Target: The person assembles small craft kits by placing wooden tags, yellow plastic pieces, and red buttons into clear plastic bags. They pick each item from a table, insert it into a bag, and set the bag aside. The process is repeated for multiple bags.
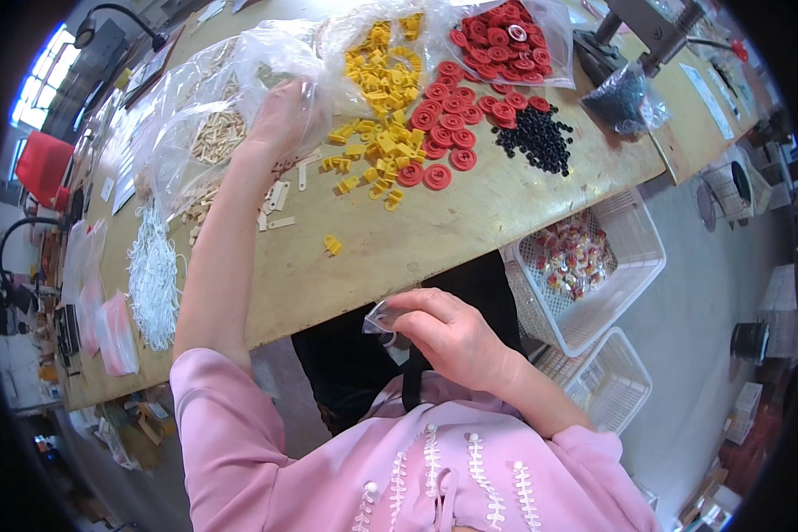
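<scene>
My left hand (285,113) reaches far across the table into the mouth of a clear plastic bag (279,51); the film and the hand itself hide its fingers. Close to my lap, my right hand (448,332) pinches a small clear plastic bag (379,319) with something pale inside that is hard to make out. Yellow plastic parts (390,146) lie heaped right of my left hand. Pale flat strips (277,197) are scattered below its wrist. One yellow piece (332,245) lies apart, nearer the table's front edge.
Red discs (452,120) and small black rings (536,140) are piled farther right, by a metal hand press (634,31). White strings (153,275) hang over the table's left side. Below its front edge stands a white basket (643,257) of small filled bags, with another basket (625,381) beneath.
</scene>
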### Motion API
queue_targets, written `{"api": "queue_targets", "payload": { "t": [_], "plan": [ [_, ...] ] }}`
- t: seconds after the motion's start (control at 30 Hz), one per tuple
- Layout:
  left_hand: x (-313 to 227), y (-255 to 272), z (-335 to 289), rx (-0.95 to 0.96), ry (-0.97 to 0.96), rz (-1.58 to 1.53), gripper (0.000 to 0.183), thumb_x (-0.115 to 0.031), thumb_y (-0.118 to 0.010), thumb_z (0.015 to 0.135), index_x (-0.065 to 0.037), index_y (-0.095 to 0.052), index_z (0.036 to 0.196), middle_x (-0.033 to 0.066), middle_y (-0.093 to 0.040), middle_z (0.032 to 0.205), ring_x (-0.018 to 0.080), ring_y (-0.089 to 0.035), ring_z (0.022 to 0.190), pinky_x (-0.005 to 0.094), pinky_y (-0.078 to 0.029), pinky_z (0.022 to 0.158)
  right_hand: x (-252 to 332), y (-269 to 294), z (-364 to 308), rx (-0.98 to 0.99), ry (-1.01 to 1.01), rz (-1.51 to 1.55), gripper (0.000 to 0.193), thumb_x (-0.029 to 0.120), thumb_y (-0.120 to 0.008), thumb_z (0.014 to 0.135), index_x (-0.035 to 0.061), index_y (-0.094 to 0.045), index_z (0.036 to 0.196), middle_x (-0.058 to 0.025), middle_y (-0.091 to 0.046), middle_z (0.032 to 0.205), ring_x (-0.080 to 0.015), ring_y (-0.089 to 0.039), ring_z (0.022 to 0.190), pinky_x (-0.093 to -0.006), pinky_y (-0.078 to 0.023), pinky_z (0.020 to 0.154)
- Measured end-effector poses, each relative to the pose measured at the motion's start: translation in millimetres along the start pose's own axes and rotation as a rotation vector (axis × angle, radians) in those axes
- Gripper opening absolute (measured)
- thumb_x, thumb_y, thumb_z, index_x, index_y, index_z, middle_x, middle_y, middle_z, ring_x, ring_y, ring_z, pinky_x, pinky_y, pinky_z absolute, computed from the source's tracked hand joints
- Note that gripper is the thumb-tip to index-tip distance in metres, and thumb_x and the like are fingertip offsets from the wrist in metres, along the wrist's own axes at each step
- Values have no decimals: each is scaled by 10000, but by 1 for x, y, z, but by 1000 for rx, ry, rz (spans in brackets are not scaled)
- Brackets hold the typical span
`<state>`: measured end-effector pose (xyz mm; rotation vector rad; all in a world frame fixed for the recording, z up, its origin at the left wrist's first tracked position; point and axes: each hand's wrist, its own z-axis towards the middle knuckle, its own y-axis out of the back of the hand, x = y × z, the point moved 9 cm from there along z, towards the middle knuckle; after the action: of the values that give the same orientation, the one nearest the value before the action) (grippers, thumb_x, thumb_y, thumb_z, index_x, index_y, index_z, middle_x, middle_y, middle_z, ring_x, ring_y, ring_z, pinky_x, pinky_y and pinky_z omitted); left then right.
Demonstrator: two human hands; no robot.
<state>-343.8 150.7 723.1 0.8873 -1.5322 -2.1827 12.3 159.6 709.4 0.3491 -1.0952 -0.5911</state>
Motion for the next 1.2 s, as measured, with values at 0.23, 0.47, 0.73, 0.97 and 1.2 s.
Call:
{"api": "queue_targets", "payload": {
  "t": [0.23, 0.47, 0.73, 0.97, 1.2],
  "plan": [
    [10, 0, -7, 35, 54, -22, 364, -279, -713, 931, -37, -691, 1202, 264, -735, 1132, 453, -701, 1093, 490, -557, 967, -7, 1, -4, 10, -6, 18, 223, -4, -751, 818, 28, -675, 1025, -150, -701, 1205, -353, -699, 1111, -429, -588, 950],
    [27, -3, -24, -35, 4, -85, 364, -276, -754, 942, -31, -690, 1204, 258, -727, 1087, 428, -717, 1048, 473, -565, 920, -9, 0, -8, 13, -19, 12, 237, 4, -764, 815, 27, -669, 1031, -148, -697, 1212, -353, -698, 1122, -426, -589, 954],
    [36, 39, -72, -388, 204, -878, 170, -125, -785, 942, -58, -747, 1093, 32, -741, 953, 122, -665, 778, 269, -531, 722, -1, 3, -4, 14, -20, 28, 246, -44, -731, 827, 15, -665, 1057, -174, -686, 1233, -373, -690, 1136, -422, -605, 925],
    [-124, 48, -211, 185, -75, -746, 211, 29, -797, 870, -36, -768, 1069, 21, -708, 977, 59, -621, 733, 217, -481, 627, 9, 7, 8, 13, 5, 30, 293, -89, -699, 814, 8, -661, 1088, -190, -648, 1304, -382, -684, 1148, -420, -610, 920],
    [-133, 54, -240, 82, -183, -727, 317, 15, -822, 862, -45, -785, 1171, 64, -705, 963, 112, -626, 735, 261, -515, 635, 18, -5, 13, 41, 20, 69, 218, -56, -691, 839, -4, -657, 1048, -199, -646, 1310, -376, -682, 1169, -425, -609, 932]
  ]
}}
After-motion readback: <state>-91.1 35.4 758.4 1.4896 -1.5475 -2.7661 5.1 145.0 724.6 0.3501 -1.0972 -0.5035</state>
